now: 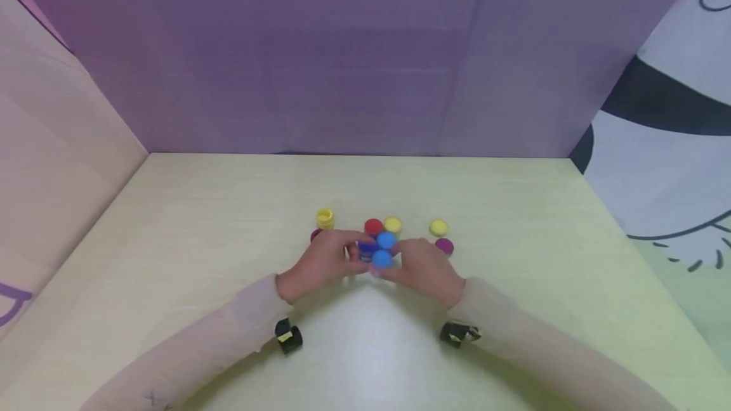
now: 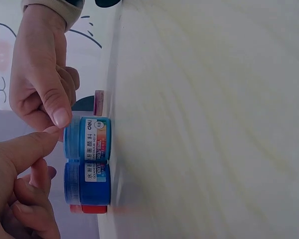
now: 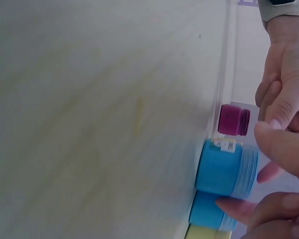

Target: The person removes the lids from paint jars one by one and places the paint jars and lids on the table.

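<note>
Two light blue paint jars stand together, the front jar [image 1: 382, 259] and the back jar [image 1: 386, 240], beside a dark blue paint jar [image 2: 87, 184]. My right hand [image 1: 425, 268] curls thumb and fingers about the front light blue jar; one fingertip reaches the second light blue jar [image 3: 208, 209] in the right wrist view. My left hand [image 1: 328, 255] arches over the dark blue jar, thumb extended toward the light blue lid, other fingers curled. Its hold on a jar cannot be told. Both thumb tips meet near the light blue lid [image 2: 72, 137].
Behind the hands stand a red-lidded jar [image 1: 374, 227] and a yellow-lidded jar [image 1: 393, 226]. An uncapped yellow jar [image 1: 325, 218] is at left, near a purple jar [image 3: 231, 119]. A yellow lid [image 1: 438, 228] and a purple lid [image 1: 444, 246] lie at right. A purple wall [image 1: 365, 81] borders the table.
</note>
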`<control>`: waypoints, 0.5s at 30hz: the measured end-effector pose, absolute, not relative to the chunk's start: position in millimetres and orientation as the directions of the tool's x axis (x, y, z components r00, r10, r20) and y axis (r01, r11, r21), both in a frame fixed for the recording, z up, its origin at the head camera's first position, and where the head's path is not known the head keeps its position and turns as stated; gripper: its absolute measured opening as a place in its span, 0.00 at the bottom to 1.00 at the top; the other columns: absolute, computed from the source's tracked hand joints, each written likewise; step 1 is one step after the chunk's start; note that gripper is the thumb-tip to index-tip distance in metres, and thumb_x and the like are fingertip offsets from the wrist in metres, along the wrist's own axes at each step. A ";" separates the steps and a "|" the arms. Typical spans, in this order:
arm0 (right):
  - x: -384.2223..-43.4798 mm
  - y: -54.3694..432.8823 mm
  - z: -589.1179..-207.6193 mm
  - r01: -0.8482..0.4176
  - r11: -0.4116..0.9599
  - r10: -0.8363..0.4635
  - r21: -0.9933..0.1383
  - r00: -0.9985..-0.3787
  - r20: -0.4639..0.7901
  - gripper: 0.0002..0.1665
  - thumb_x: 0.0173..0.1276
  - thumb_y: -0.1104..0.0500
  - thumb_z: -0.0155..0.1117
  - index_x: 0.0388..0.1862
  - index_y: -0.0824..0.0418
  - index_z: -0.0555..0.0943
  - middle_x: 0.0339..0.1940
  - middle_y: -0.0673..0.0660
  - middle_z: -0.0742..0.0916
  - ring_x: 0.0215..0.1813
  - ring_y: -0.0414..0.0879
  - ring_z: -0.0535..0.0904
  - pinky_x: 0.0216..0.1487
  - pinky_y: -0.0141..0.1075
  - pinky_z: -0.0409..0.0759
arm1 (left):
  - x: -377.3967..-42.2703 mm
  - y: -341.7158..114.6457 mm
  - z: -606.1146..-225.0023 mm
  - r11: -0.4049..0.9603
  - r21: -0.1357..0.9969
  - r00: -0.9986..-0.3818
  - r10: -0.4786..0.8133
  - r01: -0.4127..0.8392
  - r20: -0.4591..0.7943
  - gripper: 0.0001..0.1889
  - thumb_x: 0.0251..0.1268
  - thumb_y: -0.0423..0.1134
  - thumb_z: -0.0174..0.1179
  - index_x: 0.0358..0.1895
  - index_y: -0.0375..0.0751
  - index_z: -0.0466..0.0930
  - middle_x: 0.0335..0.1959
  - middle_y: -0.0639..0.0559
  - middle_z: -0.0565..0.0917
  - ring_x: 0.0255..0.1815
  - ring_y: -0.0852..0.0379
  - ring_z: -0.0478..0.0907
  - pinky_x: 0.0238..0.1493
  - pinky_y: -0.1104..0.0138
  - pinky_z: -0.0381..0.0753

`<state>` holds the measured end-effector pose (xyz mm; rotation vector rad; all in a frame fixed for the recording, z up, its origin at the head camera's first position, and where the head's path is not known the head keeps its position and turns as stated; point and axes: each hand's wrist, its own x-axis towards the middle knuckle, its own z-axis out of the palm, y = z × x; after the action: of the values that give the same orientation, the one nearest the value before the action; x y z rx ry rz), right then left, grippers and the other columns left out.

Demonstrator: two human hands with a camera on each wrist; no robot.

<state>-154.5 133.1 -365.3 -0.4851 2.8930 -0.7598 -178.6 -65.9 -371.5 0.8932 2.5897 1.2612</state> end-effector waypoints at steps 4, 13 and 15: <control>-154.6 129.8 -365.1 -0.278 0.842 -0.324 -0.462 -0.946 -0.022 0.21 0.56 0.45 0.71 0.34 0.62 0.83 0.11 0.47 0.72 0.19 0.40 0.68 0.23 0.30 0.64 | -177.7 -67.3 -373.7 0.469 0.765 -0.818 0.560 0.441 0.128 0.19 0.51 0.35 0.70 0.49 0.39 0.81 0.22 0.58 0.77 0.23 0.62 0.71 0.23 0.72 0.71; -145.9 144.9 -360.5 -0.350 0.798 -0.413 -0.491 -0.910 -0.023 0.17 0.58 0.51 0.70 0.38 0.62 0.81 0.11 0.45 0.64 0.16 0.37 0.60 0.19 0.27 0.58 | -171.8 -63.6 -375.0 0.438 0.823 -0.814 0.579 0.363 0.051 0.21 0.51 0.37 0.71 0.50 0.38 0.81 0.21 0.57 0.77 0.22 0.62 0.71 0.23 0.73 0.71; -141.5 149.7 -359.0 -0.373 0.786 -0.444 -0.493 -0.896 -0.030 0.17 0.58 0.52 0.69 0.39 0.62 0.81 0.11 0.45 0.65 0.15 0.36 0.59 0.19 0.27 0.59 | -170.5 -62.6 -373.6 0.446 0.825 -0.807 0.590 0.347 0.021 0.21 0.51 0.37 0.71 0.50 0.38 0.81 0.20 0.56 0.77 0.22 0.61 0.71 0.23 0.73 0.70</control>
<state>-141.5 149.7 -359.0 -0.6513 2.8316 -0.7361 -170.5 -62.6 -373.6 0.8086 2.4302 1.2924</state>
